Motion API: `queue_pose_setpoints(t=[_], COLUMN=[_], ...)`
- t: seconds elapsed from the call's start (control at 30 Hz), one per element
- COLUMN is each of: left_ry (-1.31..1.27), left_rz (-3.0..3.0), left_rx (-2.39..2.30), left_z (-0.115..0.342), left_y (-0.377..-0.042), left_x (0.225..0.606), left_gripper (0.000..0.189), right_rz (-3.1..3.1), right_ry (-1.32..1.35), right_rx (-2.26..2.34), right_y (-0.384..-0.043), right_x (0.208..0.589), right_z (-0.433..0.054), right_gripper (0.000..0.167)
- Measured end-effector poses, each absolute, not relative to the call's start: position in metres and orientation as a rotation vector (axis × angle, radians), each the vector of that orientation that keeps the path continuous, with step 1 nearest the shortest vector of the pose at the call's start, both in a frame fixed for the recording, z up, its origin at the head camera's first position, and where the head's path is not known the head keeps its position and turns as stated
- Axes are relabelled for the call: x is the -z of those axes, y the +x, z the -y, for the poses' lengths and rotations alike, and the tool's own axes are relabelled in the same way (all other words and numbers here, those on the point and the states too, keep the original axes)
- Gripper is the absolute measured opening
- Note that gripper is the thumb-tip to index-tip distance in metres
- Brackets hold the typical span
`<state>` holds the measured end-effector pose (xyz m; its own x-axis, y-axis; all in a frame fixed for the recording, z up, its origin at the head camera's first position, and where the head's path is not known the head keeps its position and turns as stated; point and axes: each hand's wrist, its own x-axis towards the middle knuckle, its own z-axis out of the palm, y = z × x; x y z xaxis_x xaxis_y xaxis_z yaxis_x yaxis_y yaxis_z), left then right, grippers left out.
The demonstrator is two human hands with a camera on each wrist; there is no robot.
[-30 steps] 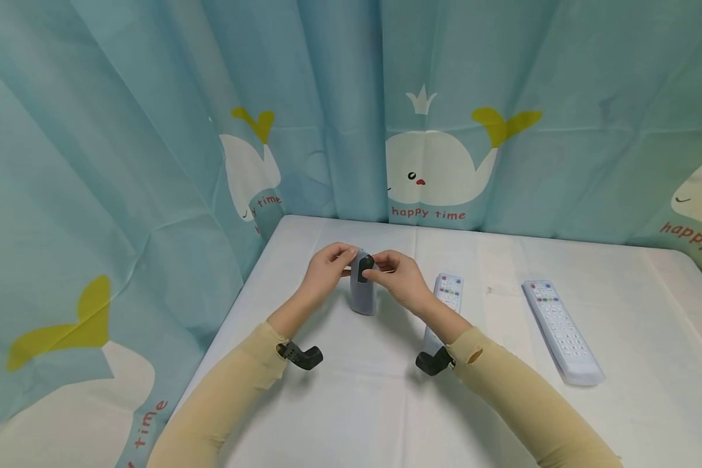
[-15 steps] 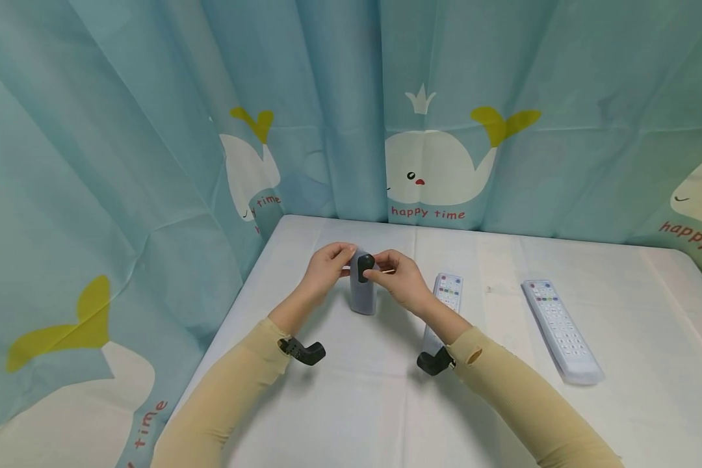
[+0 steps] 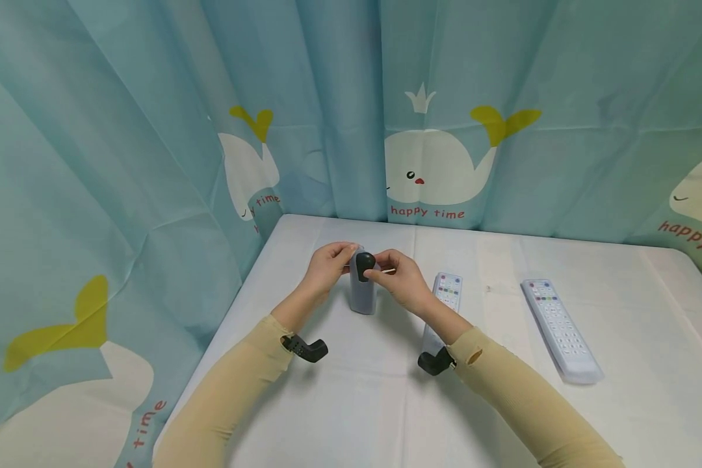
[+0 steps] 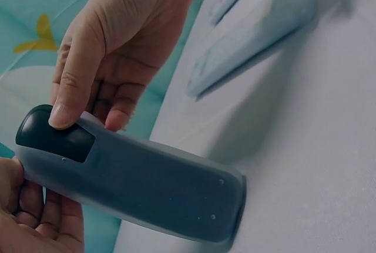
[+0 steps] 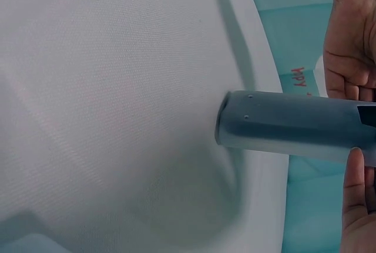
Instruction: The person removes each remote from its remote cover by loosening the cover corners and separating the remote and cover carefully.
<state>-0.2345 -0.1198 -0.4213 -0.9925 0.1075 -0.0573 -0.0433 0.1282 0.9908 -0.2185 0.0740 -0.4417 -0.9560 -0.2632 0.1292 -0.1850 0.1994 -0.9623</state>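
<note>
A dark remote control [image 3: 365,266] stands tilted up from the table in a translucent cover [image 3: 363,300]. Its dark upper end is bare at the cover's opening; the buttoned face is turned away. My left hand [image 3: 326,268] grips the left edge of the cover near the top. From the other side my right hand [image 3: 403,279] holds the upper end, its thumb [image 4: 66,103] pressed on the dark bare part. In the right wrist view the covered lower end [image 5: 276,118] seems to meet the tabletop.
A covered remote [image 3: 447,291] lies under the right forearm, partly hidden. Farther right lies another covered remote [image 3: 561,331], buttons up. Both are on the white table [image 3: 351,403]. A blue whale-print curtain [image 3: 327,78] hangs behind and to the left.
Both hands keep almost the same place. Slightly more of the remote's dark end shows at the opening of the cover. The left wrist has shifted a little to the right.
</note>
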Motion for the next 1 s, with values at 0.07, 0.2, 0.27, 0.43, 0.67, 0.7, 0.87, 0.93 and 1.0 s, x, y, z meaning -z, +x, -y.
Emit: queue_pose_setpoints(t=[0.07, 0.2, 0.27, 0.43, 0.67, 0.7, 0.87, 0.93, 1.0], left_ry=[0.043, 0.000, -0.018, -0.026, -0.094, -0.108, -0.098, -0.063, -0.035], left_rz=[-2.256, -2.231, -2.220, -2.215, -2.243, -2.235, -2.162, -2.144, -2.139], left_rx=[-2.009, -2.016, -2.019, -2.011, -1.919, -1.914, -1.946, -1.966, -1.978], left_z=[0.119, 0.118, 0.118, 0.118, 0.120, 0.120, 0.125, 0.127, 0.128], left_y=[-0.235, -0.237, -0.237, -0.235, -0.233, -0.231, -0.224, -0.222, -0.221], left_x=[0.422, 0.425, 0.426, 0.431, 0.438, 0.438, 0.443, 0.445, 0.445], left_gripper=[0.033, 0.033, 0.031, 0.030, 0.038, 0.040, 0.043, 0.042, 0.040], right_rz=[-2.382, -2.374, -2.374, -2.375, -2.370, -2.369, -2.333, -2.315, -2.292], right_ry=[-0.446, -0.433, -0.423, -0.405, -0.408, -0.413, -0.408, -0.390, -0.361], right_rx=[1.894, 1.890, 1.885, 1.871, 1.839, 1.835, 1.870, 1.897, 1.925], right_y=[-0.218, -0.218, -0.218, -0.218, -0.207, -0.204, -0.200, -0.205, -0.212], right_x=[0.442, 0.442, 0.443, 0.444, 0.427, 0.422, 0.417, 0.427, 0.438], right_z=[-0.074, -0.073, -0.073, -0.073, -0.073, -0.073, -0.074, -0.076, -0.077], right_gripper=[0.027, 0.028, 0.029, 0.031, 0.027, 0.027, 0.027, 0.029, 0.032])
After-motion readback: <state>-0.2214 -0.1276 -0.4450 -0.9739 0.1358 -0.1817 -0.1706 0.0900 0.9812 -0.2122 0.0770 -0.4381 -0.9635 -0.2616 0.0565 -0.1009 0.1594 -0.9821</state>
